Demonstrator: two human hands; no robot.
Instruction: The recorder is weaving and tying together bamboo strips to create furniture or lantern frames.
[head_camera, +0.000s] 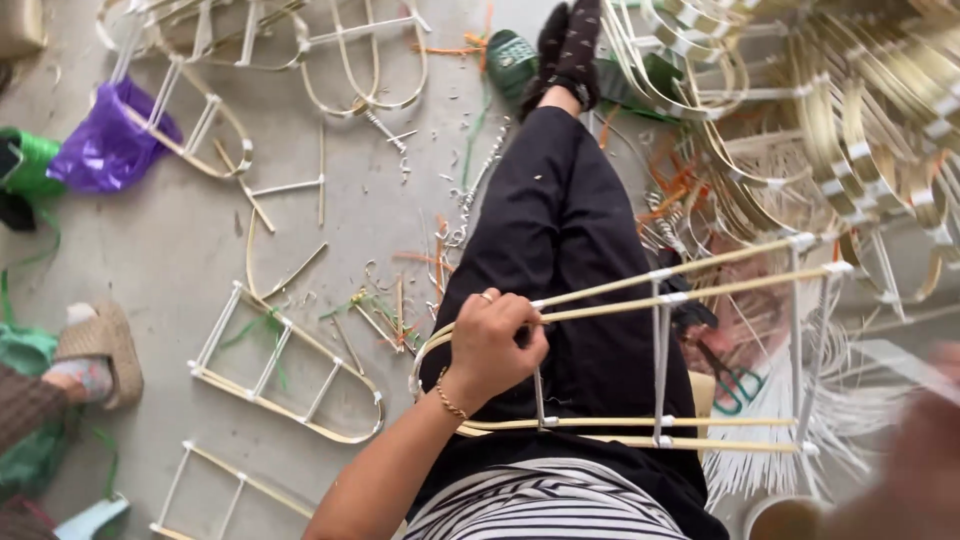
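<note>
Bamboo frame (660, 370) lies across our lap, with thin strips tied by white crosspieces, and our left hand (492, 345) is clenched around the upper strips at its rounded end. Our right hand (925, 450) shows only as a blur at the far right, so we cannot tell its grip. Left of our left hand, finished frames (285, 365) lie on the grey floor (170, 250), and beyond them a purple bag (105, 145). Above our right hand sits a pile of bamboo rings (830, 120).

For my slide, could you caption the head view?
Left hand grips a bamboo frame across the lap; blurred right hand.
</note>
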